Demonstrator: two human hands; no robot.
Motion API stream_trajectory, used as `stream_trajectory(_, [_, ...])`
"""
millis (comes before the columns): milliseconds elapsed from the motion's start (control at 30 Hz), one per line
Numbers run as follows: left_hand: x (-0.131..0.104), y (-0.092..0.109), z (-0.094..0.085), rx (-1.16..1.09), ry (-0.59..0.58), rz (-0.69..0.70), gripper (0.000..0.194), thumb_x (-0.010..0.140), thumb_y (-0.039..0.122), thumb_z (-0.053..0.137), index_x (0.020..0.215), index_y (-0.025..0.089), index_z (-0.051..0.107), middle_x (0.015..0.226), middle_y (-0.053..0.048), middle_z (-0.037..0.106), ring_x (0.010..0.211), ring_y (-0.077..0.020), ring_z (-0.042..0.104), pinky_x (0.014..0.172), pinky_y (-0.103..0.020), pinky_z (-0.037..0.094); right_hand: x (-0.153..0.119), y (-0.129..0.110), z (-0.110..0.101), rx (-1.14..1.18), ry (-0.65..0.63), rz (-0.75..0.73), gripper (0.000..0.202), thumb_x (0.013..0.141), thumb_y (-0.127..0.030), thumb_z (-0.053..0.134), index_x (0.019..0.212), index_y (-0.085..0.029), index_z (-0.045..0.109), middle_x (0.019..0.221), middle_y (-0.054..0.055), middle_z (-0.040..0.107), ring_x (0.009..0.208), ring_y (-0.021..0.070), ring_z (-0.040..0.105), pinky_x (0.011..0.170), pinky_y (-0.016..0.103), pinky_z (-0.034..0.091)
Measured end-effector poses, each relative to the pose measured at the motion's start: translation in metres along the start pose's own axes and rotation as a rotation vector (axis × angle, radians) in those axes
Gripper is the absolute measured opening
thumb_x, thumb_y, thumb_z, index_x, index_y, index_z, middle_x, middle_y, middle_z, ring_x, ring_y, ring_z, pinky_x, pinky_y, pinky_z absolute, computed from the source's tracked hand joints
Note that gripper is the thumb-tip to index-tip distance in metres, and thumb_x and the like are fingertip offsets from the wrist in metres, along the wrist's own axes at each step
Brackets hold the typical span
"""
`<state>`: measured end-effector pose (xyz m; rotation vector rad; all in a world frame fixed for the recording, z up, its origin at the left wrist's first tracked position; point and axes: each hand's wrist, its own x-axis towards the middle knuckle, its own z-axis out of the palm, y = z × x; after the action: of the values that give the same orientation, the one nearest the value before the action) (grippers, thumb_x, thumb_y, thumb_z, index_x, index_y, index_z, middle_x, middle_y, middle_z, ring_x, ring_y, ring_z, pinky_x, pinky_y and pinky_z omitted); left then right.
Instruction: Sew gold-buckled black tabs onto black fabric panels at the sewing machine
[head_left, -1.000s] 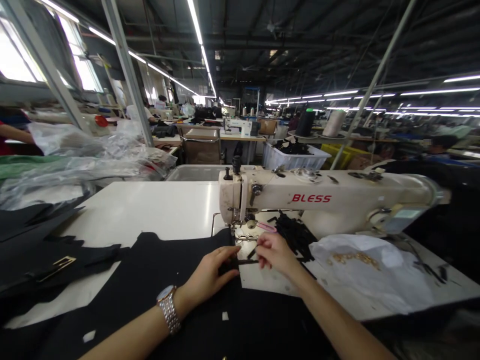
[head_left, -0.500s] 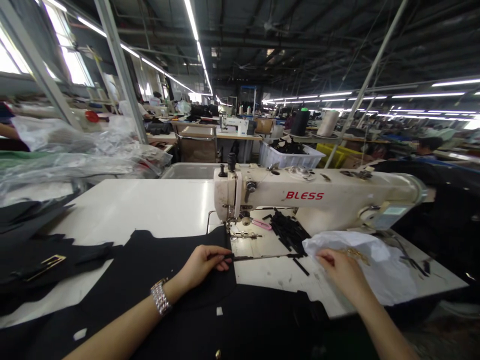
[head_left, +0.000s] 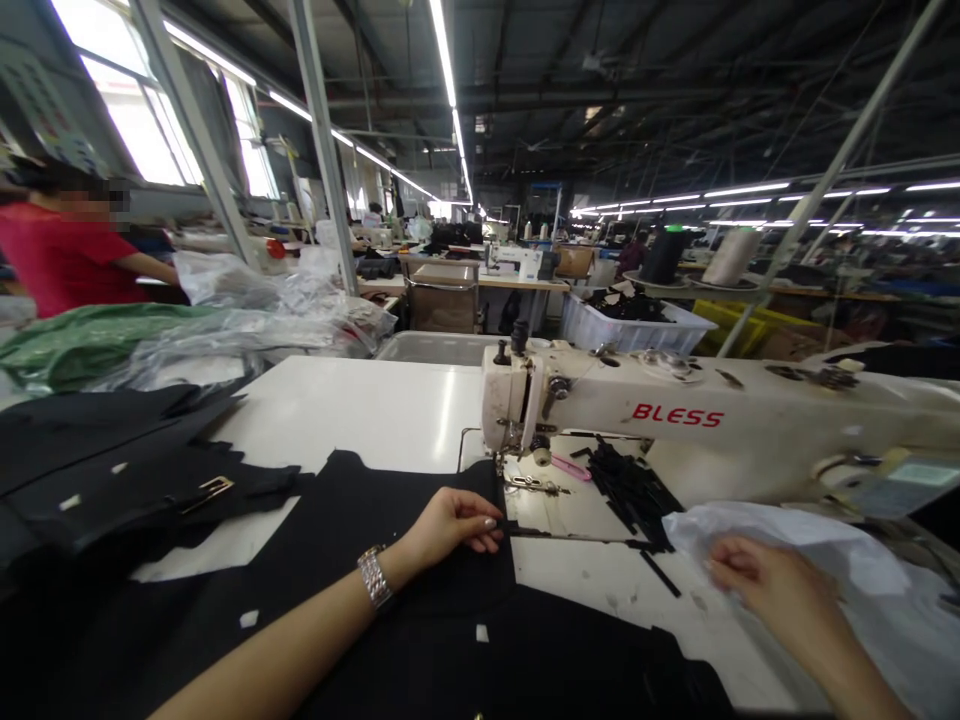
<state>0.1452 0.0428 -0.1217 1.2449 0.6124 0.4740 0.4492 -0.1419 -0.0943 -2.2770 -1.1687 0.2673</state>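
Observation:
My left hand (head_left: 461, 522), with a metal watch at the wrist, is closed in a pinch on a short black fabric strip (head_left: 508, 524). It rests over a large black fabric piece (head_left: 405, 580) that runs up to the needle area of the sewing machine (head_left: 600, 395). To the right, my right hand (head_left: 772, 585) is over a white plastic bag (head_left: 817, 535), its fingers drawn together; whatever they hold is hidden. Many loose black strips (head_left: 630, 495) lie heaped under the machine arm, beside a pink-handled tool (head_left: 571, 467).
A gold buckle (head_left: 217, 488) sits on black pieces at the left. Behind the white table (head_left: 360, 400) are clear plastic wrapping (head_left: 300, 315), a bin of dark scraps (head_left: 637, 325) and thread cones (head_left: 664, 258). A person in red (head_left: 67, 255) is at the far left.
The view has swung left, so the machine and table appear farther right and a person in red has come into sight. My right hand now covers the gold pieces seen in the bag before.

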Motion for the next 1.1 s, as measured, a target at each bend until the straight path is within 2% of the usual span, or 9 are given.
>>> stream_trajectory(100, [-0.001, 0.003, 0.000, -0.002, -0.024, -0.006, 0.037, 0.053, 0.035, 0.073, 0.072, 0.006, 0.061, 0.057, -0.005, 0.065, 0.047, -0.0112, 0.060, 0.044, -0.017, 0.044, -0.020, -0.046, 0.017, 0.404, -0.077, -0.013, 0.024, 0.059, -0.038, 0.054, 0.069, -0.019, 0.062, 0.062, 0.007, 0.065, 0.059, 0.0221, 0.060, 0.052, 0.030, 0.045])
stream_trajectory(233, [-0.003, 0.006, 0.001, -0.003, -0.024, 0.004, 0.037, 0.054, 0.035, 0.073, 0.072, 0.005, 0.061, 0.055, -0.004, 0.063, 0.044, -0.0101, 0.058, 0.043, -0.017, 0.043, -0.022, -0.118, 0.058, 0.665, -0.300, -0.178, 0.026, 0.062, -0.036, 0.059, 0.075, -0.015, 0.066, 0.055, 0.004, 0.062, 0.050, 0.0155, 0.055, 0.051, 0.028, 0.044])
stream_trajectory(333, [-0.004, 0.007, 0.001, -0.018, -0.021, 0.003, 0.037, 0.054, 0.036, 0.073, 0.071, 0.006, 0.061, 0.055, -0.004, 0.063, 0.045, -0.0102, 0.058, 0.044, -0.018, 0.043, -0.012, -0.145, 0.087, 0.794, -0.393, -0.204, 0.027, 0.060, -0.037, 0.061, 0.073, -0.015, 0.067, 0.057, 0.002, 0.061, 0.050, 0.0146, 0.056, 0.049, 0.028, 0.045])
stream_trajectory(400, [-0.004, 0.007, 0.001, -0.023, -0.029, 0.000, 0.037, 0.054, 0.037, 0.072, 0.071, 0.006, 0.061, 0.055, -0.004, 0.063, 0.044, -0.0101, 0.058, 0.043, -0.018, 0.043, -0.009, -0.150, 0.100, 0.818, -0.405, -0.208, 0.028, 0.060, -0.038, 0.061, 0.074, -0.015, 0.067, 0.056, 0.002, 0.060, 0.049, 0.0141, 0.056, 0.049, 0.028, 0.044])
stream_trajectory(500, [-0.004, 0.007, 0.000, -0.023, -0.040, -0.009, 0.037, 0.054, 0.037, 0.072, 0.071, 0.006, 0.061, 0.054, -0.004, 0.063, 0.044, -0.0100, 0.058, 0.042, -0.017, 0.041, -0.009, -0.147, 0.109, 0.844, -0.425, -0.206, 0.028, 0.062, -0.038, 0.060, 0.076, -0.015, 0.066, 0.057, 0.002, 0.060, 0.050, 0.0137, 0.055, 0.050, 0.027, 0.044])
stream_trajectory(900, [-0.004, 0.008, -0.001, -0.026, -0.050, -0.012, 0.035, 0.056, 0.035, 0.072, 0.071, 0.006, 0.062, 0.055, -0.004, 0.063, 0.044, -0.0096, 0.057, 0.044, -0.018, 0.043, -0.011, -0.147, 0.107, 0.942, -0.464, -0.166, 0.028, 0.061, -0.039, 0.065, 0.070, -0.014, 0.058, 0.055, 0.001, 0.058, 0.050, 0.0122, 0.054, 0.050, 0.025, 0.041])
stream_trajectory(1100, [-0.004, 0.009, 0.000, -0.010, -0.071, -0.006, 0.035, 0.056, 0.035, 0.071, 0.071, 0.006, 0.062, 0.055, -0.004, 0.063, 0.044, -0.0092, 0.058, 0.043, -0.016, 0.043, -0.014, -0.148, 0.115, 0.966, -0.493, -0.141, 0.031, 0.058, -0.041, 0.066, 0.069, -0.013, 0.058, 0.053, 0.001, 0.058, 0.048, 0.0124, 0.054, 0.048, 0.024, 0.041])
